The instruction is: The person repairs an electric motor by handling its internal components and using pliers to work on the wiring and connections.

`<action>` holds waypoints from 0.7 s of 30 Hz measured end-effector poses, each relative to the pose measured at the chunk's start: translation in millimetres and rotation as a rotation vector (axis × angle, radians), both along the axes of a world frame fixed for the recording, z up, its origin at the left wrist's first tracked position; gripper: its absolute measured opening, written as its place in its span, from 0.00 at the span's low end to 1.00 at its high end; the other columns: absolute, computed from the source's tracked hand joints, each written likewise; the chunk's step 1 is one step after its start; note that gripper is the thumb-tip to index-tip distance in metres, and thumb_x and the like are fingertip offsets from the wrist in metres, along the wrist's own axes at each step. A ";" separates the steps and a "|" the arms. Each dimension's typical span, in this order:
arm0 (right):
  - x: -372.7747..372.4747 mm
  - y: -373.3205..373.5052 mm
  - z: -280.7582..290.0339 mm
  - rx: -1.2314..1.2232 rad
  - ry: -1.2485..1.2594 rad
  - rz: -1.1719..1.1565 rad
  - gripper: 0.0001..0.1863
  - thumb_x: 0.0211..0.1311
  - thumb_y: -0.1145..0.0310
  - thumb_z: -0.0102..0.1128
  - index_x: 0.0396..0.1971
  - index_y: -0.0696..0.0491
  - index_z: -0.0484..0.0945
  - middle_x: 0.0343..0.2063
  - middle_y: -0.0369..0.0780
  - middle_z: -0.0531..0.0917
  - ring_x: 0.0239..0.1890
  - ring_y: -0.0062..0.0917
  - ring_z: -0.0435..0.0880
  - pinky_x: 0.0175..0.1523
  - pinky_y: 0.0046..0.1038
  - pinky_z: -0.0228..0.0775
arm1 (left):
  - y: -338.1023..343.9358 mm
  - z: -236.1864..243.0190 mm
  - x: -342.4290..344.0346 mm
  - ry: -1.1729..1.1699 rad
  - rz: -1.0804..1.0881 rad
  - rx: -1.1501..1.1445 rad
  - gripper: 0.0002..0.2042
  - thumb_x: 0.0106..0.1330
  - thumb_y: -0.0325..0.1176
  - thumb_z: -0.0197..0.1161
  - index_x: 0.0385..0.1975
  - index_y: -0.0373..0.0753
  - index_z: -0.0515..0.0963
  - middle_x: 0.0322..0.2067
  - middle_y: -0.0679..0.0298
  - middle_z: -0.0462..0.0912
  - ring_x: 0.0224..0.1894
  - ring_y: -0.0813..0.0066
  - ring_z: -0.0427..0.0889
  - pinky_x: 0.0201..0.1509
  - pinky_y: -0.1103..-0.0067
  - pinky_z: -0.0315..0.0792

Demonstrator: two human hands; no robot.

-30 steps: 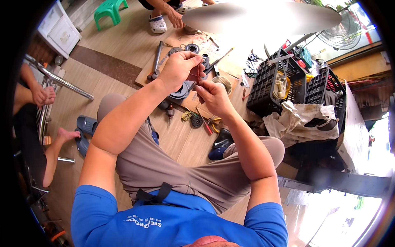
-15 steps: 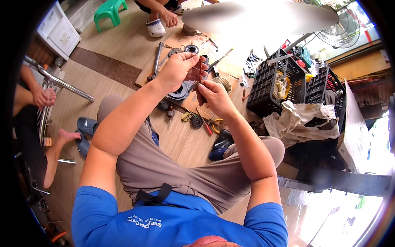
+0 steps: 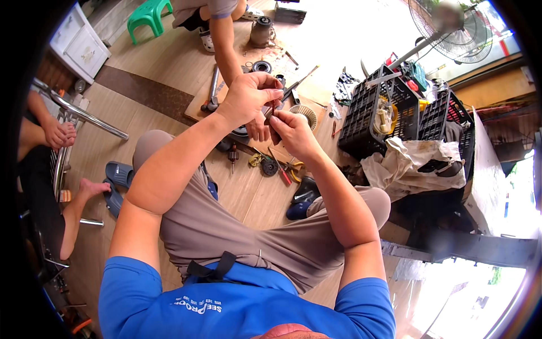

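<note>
Above the parts on the floor, my left hand (image 3: 247, 100) pinches the upper end of a thin, reddish-brown strip (image 3: 274, 134). My right hand (image 3: 293, 133) grips its lower part, its fingers closed just below and right of the left ones. The strip looks like sandpaper, but its kind is not certain. Behind my hands, a co-worker's hand (image 3: 258, 130) reaches down among the parts. A black ring-shaped part (image 3: 262, 66) and a pale finned wheel (image 3: 305, 115) lie around there, partly covered by my hands and the co-worker's arm.
Nearer me lie a rotor-like part (image 3: 233, 157), a dark round wheel (image 3: 269, 166), and yellow-handled pliers (image 3: 294, 169). Black crates (image 3: 367, 116) with a draped cloth (image 3: 415, 172) stand right. A motor-like part (image 3: 261, 33) stands far off; a standing fan (image 3: 451, 25) is behind. Someone sits left beside slippers (image 3: 117, 181).
A co-worker's arm has come in from the far side, down behind my left hand. The strip is turned more edge-on between my fingers. The fan's near head has moved up and right.
</note>
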State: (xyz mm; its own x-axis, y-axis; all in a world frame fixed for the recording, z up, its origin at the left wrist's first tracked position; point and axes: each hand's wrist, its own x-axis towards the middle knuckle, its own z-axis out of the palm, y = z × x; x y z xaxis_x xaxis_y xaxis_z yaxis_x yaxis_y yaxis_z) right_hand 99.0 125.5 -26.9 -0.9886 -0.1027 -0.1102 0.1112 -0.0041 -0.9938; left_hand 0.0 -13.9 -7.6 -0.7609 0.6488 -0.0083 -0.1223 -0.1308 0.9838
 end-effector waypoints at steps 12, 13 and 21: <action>-4.1 8.5 -18.8 0.074 -0.005 -0.059 0.13 0.70 0.68 0.50 0.27 0.59 0.75 0.16 0.32 0.76 0.18 0.13 0.73 0.23 0.18 0.65 | 8.9 -8.4 -0.5 0.099 0.120 -0.056 0.04 0.66 0.26 0.59 0.35 0.31 0.76 0.28 0.64 0.81 0.30 0.80 0.79 0.37 0.84 0.74; -3.6 8.6 -18.2 0.073 -0.009 -0.060 0.13 0.70 0.68 0.50 0.27 0.59 0.75 0.16 0.32 0.76 0.18 0.13 0.73 0.23 0.18 0.65 | 6.7 -9.5 -3.3 0.053 0.076 -0.042 0.05 0.67 0.26 0.59 0.36 0.31 0.76 0.29 0.63 0.81 0.31 0.79 0.80 0.38 0.83 0.76; -3.2 16.2 -14.3 0.168 -0.012 -0.122 0.12 0.69 0.67 0.53 0.33 0.61 0.79 0.20 0.31 0.77 0.21 0.12 0.73 0.27 0.18 0.67 | 0.9 -10.3 -6.6 -0.106 0.045 -0.012 0.10 0.70 0.30 0.55 0.45 0.32 0.76 0.37 0.60 0.83 0.36 0.75 0.83 0.42 0.80 0.79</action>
